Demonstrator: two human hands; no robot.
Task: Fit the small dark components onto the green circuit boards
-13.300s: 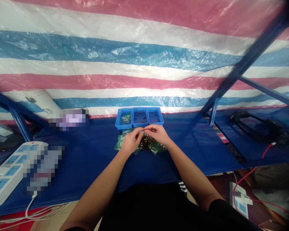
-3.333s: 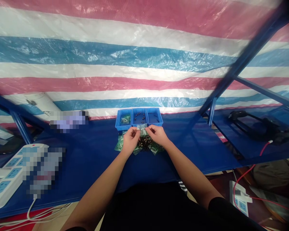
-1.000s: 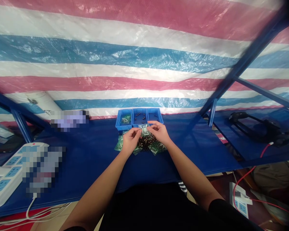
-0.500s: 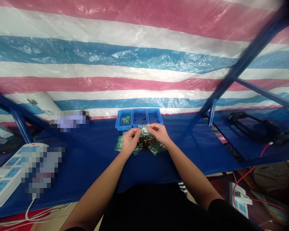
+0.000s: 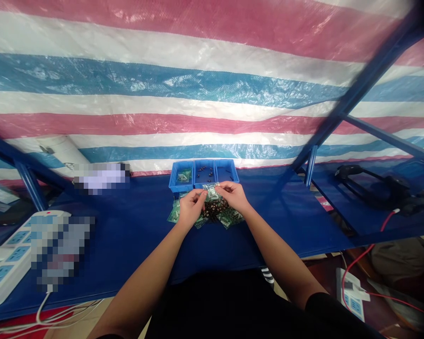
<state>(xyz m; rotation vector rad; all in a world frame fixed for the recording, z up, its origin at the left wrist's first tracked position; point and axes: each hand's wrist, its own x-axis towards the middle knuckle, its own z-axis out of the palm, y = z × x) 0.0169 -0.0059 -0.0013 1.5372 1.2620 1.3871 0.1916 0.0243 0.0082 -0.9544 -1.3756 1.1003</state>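
Note:
My left hand [image 5: 191,207] and my right hand [image 5: 232,195] meet over a heap of small green packets [image 5: 229,217] and dark little parts [image 5: 214,208] on the blue table [image 5: 127,235]. Both hands pinch the edges of one small clear green packet [image 5: 210,189] held just above the heap. Behind it stand three joined blue bins [image 5: 204,173]; the left bin holds green packets and the middle one several dark parts.
A white power strip [image 5: 7,263] with its cable lies at the table's left edge. Blue frame struts [image 5: 342,101] rise on the right, with a black device [image 5: 378,183] on the neighbouring surface. A striped tarpaulin [image 5: 198,84] hangs behind. Red wire and another strip [image 5: 351,294] lie on the floor.
Over the last second my right hand drew back slightly from the bins towards the heap; both hands keep pinching the same packet in nearly the same place.

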